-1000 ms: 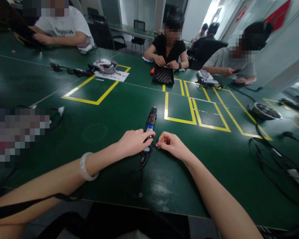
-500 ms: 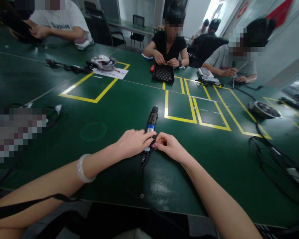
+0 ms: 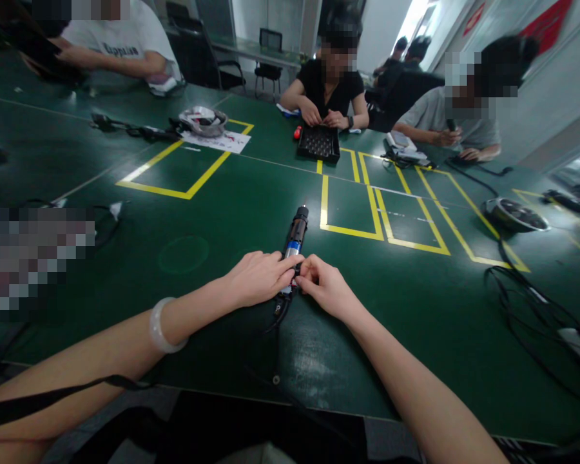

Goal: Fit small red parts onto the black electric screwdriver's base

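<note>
Head view, tool (image 3: 296,236) under left hand (image 3: 258,277), right hand (image 3: 325,285) touching

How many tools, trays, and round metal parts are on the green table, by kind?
Black and blue electric screwdriver under both hands: 1
Black square compartment tray: 1
Round metal fan-like parts: 2
Total: 4
</note>
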Available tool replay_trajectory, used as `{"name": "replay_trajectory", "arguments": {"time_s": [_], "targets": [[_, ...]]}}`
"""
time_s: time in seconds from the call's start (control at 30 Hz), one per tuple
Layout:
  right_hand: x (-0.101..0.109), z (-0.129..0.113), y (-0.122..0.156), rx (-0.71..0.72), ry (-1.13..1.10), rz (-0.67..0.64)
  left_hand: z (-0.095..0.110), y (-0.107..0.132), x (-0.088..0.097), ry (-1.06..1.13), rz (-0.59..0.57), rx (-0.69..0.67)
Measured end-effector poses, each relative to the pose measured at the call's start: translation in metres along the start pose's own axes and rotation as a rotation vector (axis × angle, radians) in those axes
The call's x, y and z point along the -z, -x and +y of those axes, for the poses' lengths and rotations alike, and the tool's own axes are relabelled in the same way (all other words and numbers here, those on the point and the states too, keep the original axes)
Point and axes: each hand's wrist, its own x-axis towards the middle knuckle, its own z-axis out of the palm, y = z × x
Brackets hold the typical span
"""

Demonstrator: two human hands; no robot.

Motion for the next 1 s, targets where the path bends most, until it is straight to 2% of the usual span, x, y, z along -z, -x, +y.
{"name": "replay_trajectory", "arguments": {"time_s": [0.23, 0.47, 0.63, 0.83, 1.0], "targets": [[0.004, 0.004, 0.0, -0.005, -0.099, -0.029, 0.007, 0.003, -0.002, 0.048, 0.03, 0.07], [0.006, -0.001, 0.001, 0.095, 0.047, -0.103, 0.018, 0.005, -0.004, 0.092, 0.076, 0.181], [0.007, 0.003, 0.0, 0.123, 0.055, -0.076, 0.015, 0.006, -0.004, 0.096, 0.085, 0.189], [0.012, 0.009, -0.003, 0.146, 0.071, -0.027, -0.009, 0.006, -0.001, 0.063, 0.065, 0.249], [0.012, 0.01, -0.003, 0.155, 0.08, -0.025, -0.05, 0.008, 0.003, 0.05, 0.032, 0.339]]}}
